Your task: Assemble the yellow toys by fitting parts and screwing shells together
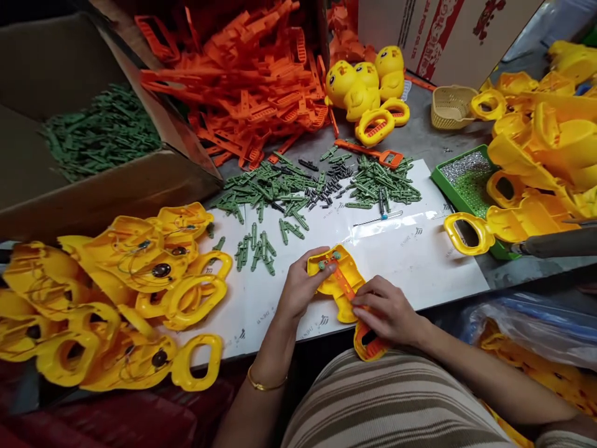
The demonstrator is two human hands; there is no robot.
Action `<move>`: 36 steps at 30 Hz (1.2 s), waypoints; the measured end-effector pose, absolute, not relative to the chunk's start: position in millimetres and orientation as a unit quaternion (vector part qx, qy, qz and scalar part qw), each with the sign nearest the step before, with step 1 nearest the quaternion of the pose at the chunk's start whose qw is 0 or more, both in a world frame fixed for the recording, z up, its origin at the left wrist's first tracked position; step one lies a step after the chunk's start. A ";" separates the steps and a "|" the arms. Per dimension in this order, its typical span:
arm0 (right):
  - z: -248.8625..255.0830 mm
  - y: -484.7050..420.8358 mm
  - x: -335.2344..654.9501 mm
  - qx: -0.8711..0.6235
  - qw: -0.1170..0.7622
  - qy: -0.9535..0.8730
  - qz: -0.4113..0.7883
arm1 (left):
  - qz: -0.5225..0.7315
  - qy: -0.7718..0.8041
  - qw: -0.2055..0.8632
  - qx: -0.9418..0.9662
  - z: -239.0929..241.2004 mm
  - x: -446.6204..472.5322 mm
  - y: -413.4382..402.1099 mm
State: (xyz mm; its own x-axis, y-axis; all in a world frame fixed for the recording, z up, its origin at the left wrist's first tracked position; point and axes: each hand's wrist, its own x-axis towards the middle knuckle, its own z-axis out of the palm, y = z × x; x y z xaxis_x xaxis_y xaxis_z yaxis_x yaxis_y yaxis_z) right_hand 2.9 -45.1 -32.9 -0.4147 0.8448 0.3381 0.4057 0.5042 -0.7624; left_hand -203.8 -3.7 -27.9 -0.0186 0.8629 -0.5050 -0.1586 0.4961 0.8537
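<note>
My left hand (301, 283) grips the head end of a yellow plastic toy shell half (342, 305), thumb inside its hollow. An orange plastic strip (344, 281) lies along the inside of the shell, with small green parts (334, 256) at its upper end. My right hand (387, 311) is closed on the lower part of the shell, fingers over the orange strip near the looped handle (368, 342). The shell is tilted, hollow side up, at the table's front edge. The right fingertips partly hide the strip's lower part.
Yellow shells with wires (158, 270) are heaped at left, more shells (550, 155) at right. Green plastic pieces (270, 186) and orange strips (261, 81) lie beyond. A green tray (459, 180) holds small metal parts. A screwdriver-like tool (380, 218) rests on the white sheet (396, 267).
</note>
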 end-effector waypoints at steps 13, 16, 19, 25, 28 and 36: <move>-36.6 141.9 -32.7 -0.495 0.187 -0.824 0.201 | 0.422 0.584 0.645 0.253 -32.6 -192.1 -17.2; -39.7 149.7 -55.1 -0.475 0.154 -0.843 0.199 | 0.419 0.588 0.641 0.260 -32.6 -193.2 -18.0; -40.1 152.1 -65.9 -0.473 0.126 -0.850 0.193 | 0.419 0.588 0.640 0.262 -33.3 -194.0 -18.2; -23.0 142.9 -55.5 -0.472 0.160 -0.844 0.199 | 0.420 0.581 0.636 0.285 -33.9 -196.9 -20.1; -16.0 118.3 -35.9 -0.470 0.283 -0.757 0.354 | 0.415 0.584 0.629 0.302 -32.4 -200.2 -21.7; -20.3 28.0 10.2 -0.468 0.304 -0.497 0.664 | 0.417 0.590 0.618 0.310 -35.9 -200.2 -21.5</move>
State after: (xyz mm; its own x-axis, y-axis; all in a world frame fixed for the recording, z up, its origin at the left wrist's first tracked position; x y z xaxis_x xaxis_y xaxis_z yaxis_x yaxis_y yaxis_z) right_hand 10.2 28.0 -20.3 -0.3769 0.8695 -0.3194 0.0607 -0.3209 -0.9452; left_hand -200.2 -21.5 -35.9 -0.0442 0.8812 -0.4707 -0.1483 0.4601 0.8754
